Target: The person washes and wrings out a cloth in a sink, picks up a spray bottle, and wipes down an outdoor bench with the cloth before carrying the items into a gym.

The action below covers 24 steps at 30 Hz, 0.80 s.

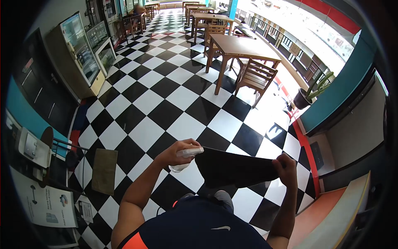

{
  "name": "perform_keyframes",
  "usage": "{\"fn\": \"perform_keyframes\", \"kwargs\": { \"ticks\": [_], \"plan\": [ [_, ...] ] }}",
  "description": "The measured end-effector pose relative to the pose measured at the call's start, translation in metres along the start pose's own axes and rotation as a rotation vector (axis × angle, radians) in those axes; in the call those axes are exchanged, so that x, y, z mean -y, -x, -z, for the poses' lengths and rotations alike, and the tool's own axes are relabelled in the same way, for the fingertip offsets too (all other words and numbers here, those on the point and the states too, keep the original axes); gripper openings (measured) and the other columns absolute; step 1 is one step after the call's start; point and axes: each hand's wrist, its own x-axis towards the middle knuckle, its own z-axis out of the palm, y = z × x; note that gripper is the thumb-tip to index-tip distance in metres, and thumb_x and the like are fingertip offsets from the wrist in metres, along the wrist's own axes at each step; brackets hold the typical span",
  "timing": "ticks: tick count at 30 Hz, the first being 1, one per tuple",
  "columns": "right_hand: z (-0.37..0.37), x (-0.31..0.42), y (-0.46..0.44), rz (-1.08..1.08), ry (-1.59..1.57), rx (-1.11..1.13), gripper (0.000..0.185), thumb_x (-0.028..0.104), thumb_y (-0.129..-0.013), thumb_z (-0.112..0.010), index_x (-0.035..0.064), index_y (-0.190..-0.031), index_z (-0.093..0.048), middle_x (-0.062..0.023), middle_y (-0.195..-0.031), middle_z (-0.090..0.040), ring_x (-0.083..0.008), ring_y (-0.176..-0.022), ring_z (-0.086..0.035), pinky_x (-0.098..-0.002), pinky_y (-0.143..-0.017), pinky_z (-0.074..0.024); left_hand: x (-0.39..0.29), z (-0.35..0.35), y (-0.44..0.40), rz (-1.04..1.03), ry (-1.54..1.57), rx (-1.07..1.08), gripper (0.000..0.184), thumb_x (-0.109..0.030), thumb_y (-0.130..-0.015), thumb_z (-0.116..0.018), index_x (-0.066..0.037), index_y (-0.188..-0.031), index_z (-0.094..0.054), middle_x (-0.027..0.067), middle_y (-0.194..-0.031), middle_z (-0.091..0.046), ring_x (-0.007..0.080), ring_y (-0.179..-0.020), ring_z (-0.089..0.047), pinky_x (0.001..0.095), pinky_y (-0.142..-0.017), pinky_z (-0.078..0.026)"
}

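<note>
A dark cloth (238,168) hangs stretched between my two hands in front of my body, its lower edge sagging. My left hand (177,152) is closed around a white spray bottle (188,153) and the cloth's left corner; part of the bottle's body shows below the fingers. At the other end, my right hand (285,167) pinches the cloth's right corner. Below the cloth are my shoes and the checkered floor (151,128).
Wooden tables (244,46) and a chair (256,78) stand ahead to the right, near a potted cactus (302,98). On the left are a glass-door fridge (81,50), a sink (33,147) and a floor mat (104,171). A person (139,10) sits far back.
</note>
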Motion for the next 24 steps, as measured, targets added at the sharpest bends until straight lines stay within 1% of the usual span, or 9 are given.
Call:
{"fn": "perform_keyframes", "kwargs": {
  "ticks": [4, 9, 10, 12, 13, 16, 18, 22, 24],
  "plan": [
    [-0.007, -0.059, -0.141, -0.07, 0.025, 0.052, 0.029, 0.024, -0.081, -0.075, -0.0001, -0.076, -0.06, -0.0091, -0.06, -0.059, -0.0169, -0.054, -0.056, -0.0306, -0.055, -0.0439, 0.032, 0.073, -0.136, -0.005, 0.0, 0.037, 0.034, -0.004, -0.074, -0.068, 0.0, -0.108, -0.067, 0.0102, -0.113, -0.059, 0.0207, -0.101, -0.06, 0.033, -0.089, -0.048],
    [-0.028, -0.096, -0.363, 0.073, 0.035, 0.465, 0.021, 0.019, -0.081, -0.076, -0.0004, -0.081, -0.066, -0.0098, -0.067, -0.064, -0.0172, -0.061, -0.061, -0.0309, -0.061, -0.0475, 0.071, 0.196, -0.259, 0.083, -0.064, -0.086, 0.033, -0.002, -0.073, -0.068, 0.002, -0.106, -0.066, 0.0088, -0.112, -0.062, 0.0169, -0.097, -0.062, 0.0296, -0.086, -0.049],
    [-0.043, -0.109, -0.415, 0.173, -0.06, 0.479, 0.023, 0.019, -0.081, -0.075, -0.0011, -0.082, -0.065, -0.0053, -0.062, -0.058, -0.0101, -0.057, -0.052, -0.0283, -0.055, -0.0425, 0.075, 0.225, -0.276, 0.103, -0.048, -0.13, 0.033, -0.002, -0.073, -0.068, 0.002, -0.106, -0.066, 0.0086, -0.112, -0.063, 0.0159, -0.097, -0.061, 0.0287, -0.086, -0.049],
    [-0.076, -0.113, -0.528, 0.281, -0.107, 0.499, 0.02, 0.019, -0.085, -0.071, -0.0001, -0.085, -0.065, -0.0037, -0.067, -0.058, -0.0098, -0.064, -0.052, -0.0285, -0.061, -0.0434, 0.088, 0.292, -0.304, 0.097, -0.089, -0.273, 0.037, -0.004, -0.074, -0.067, 0.001, -0.11, -0.065, 0.0075, -0.109, -0.064, 0.014, -0.095, -0.061, 0.0275, -0.085, -0.048],
    [-0.088, -0.101, -0.588, 0.332, -0.067, 0.548, 0.017, 0.017, -0.087, -0.068, 0.0004, -0.087, -0.066, -0.0066, -0.071, -0.06, -0.0127, -0.068, -0.057, -0.0304, -0.066, -0.0459, 0.082, 0.322, -0.322, 0.127, -0.13, -0.326, 0.039, -0.006, -0.074, -0.067, 0.0, -0.113, -0.064, 0.0068, -0.107, -0.065, 0.0134, -0.093, -0.061, 0.0274, -0.085, -0.048],
    [-0.143, -0.075, -0.763, 0.517, -0.001, 0.496, 0.025, 0.025, -0.091, -0.063, 0.0002, -0.089, -0.065, -0.0074, -0.071, -0.06, -0.0136, -0.068, -0.056, -0.0326, -0.066, -0.0455, 0.085, 0.425, -0.368, 0.139, -0.357, -0.521, 0.046, -0.011, -0.075, -0.068, -0.005, -0.12, -0.062, 0.0047, -0.099, -0.066, 0.012, -0.088, -0.062, 0.0273, -0.082, -0.048],
    [-0.175, -0.047, -0.863, 0.607, 0.013, 0.494, 0.029, 0.03, -0.093, -0.06, 0.0013, -0.092, -0.065, -0.0074, -0.071, -0.061, -0.0137, -0.068, -0.056, -0.0324, -0.068, -0.0454, 0.078, 0.485, -0.4, 0.155, -0.544, -0.561, 0.048, -0.014, -0.076, -0.07, -0.009, -0.122, -0.062, 0.004, -0.098, -0.066, 0.012, -0.087, -0.062, 0.0279, -0.081, -0.049],
    [-0.238, -0.013, -1.037, 0.785, 0.055, 0.355, 0.031, 0.033, -0.096, -0.058, 0.0028, -0.098, -0.065, -0.0077, -0.078, -0.062, -0.0147, -0.074, -0.058, -0.0322, -0.072, -0.0465, 0.117, 0.625, -0.468, 0.123, -0.686, -0.691, 0.05, -0.017, -0.08, -0.076, -0.011, -0.127, -0.06, 0.0016, -0.093, -0.064, 0.0113, -0.084, -0.062, 0.0297, -0.079, -0.051],
    [-0.262, 0.0, -1.108, 0.738, 0.024, 0.377, 0.031, 0.032, -0.095, -0.059, 0.0023, -0.1, -0.065, -0.0083, -0.082, -0.064, -0.0168, -0.076, -0.059, -0.0333, -0.074, -0.0475, 0.131, 0.7, -0.508, 0.154, -0.653, -0.61, 0.048, -0.018, -0.081, -0.075, -0.011, -0.127, -0.06, 0.0021, -0.093, -0.063, 0.0109, -0.085, -0.062, 0.0293, -0.079, -0.051]
  ]
}}
